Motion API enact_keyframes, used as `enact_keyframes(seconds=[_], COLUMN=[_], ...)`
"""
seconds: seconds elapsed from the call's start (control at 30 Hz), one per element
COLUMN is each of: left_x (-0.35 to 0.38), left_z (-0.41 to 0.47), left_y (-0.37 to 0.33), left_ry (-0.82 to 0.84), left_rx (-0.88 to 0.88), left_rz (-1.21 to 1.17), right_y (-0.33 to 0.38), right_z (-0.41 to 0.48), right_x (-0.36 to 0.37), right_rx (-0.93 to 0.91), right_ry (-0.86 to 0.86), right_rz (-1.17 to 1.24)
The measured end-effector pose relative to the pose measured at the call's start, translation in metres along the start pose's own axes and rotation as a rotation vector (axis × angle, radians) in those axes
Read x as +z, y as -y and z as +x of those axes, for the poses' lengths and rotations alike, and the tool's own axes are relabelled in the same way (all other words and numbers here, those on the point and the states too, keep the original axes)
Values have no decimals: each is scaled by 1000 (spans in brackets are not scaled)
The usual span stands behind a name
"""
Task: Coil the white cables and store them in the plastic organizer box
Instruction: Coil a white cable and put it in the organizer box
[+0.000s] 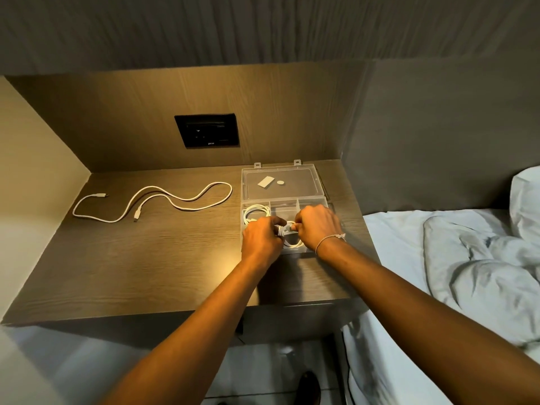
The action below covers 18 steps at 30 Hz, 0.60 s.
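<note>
Head view: left hand and right hand pinching coiled white cable over organizer box front compartment; uncoiled cable well left, nearer left hand.

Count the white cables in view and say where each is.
3. One loose cable lies uncoiled on the table; one coiled cable sits in the box's far-left compartment; one held cable is between both hands. More may be hidden.

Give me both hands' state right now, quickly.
Left hand: closed on the coiled white cable over the organizer box.
Right hand: closed on the same cable.
</note>
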State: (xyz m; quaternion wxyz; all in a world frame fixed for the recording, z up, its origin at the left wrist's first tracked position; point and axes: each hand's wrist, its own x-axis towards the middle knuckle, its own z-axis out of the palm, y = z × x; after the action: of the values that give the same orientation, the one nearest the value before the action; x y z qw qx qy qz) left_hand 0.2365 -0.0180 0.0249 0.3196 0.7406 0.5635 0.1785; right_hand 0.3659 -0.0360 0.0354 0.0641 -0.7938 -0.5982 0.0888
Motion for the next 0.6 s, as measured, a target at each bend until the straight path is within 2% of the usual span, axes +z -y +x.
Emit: enact_keyframes(seconds=[0.3,0.43,0.6], left_x=[2,7,2], left_z=[-5,-9,-2], left_y=[4,10,12], left_ry=[-73,-122,-84], left_rx=[74,205,223], left_rz=[33,320,574], right_y=[9,11,4], right_z=[-1,-2,-1], right_x=[0,5,12], right_rx=[-83,-76,-83], right_ry=[20,-1,11], right_rz=[-165,-253,-273])
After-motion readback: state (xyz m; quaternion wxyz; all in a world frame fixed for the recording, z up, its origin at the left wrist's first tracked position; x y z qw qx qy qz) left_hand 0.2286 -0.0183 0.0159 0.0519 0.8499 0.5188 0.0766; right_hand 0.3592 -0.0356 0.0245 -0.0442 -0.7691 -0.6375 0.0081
